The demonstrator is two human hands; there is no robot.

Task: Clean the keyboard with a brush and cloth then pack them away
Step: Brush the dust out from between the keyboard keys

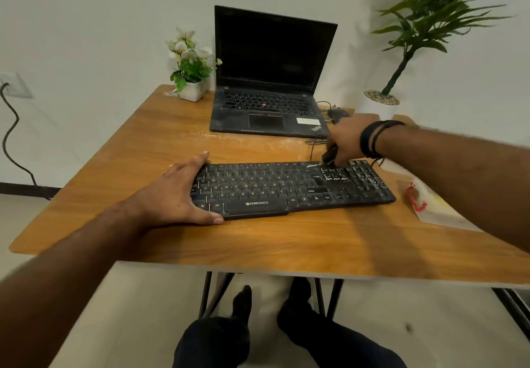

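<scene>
The dusty black plastic keyboard (pixel 289 188) lies flat on the wooden bench (pixel 258 247), long axis running left to right. The left hand (pixel 177 192) rests on its left end, fingers relaxed and spread. The right hand (pixel 348 138) grips a small black brush (pixel 329 157) — tip down at the keyboard's far right edge.

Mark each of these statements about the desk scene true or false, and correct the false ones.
1. The left hand rests on the keyboard's left end. True.
2. The right hand holds a white cloth. False: it grips a dark brush at the keyboard's upper right.
3. The laptop lid is closed. False: it stands open, screen dark.
4. A small potted flower stands left of the laptop. True.
5. A clear bag with a red seal lies right of the keyboard. True.
</scene>
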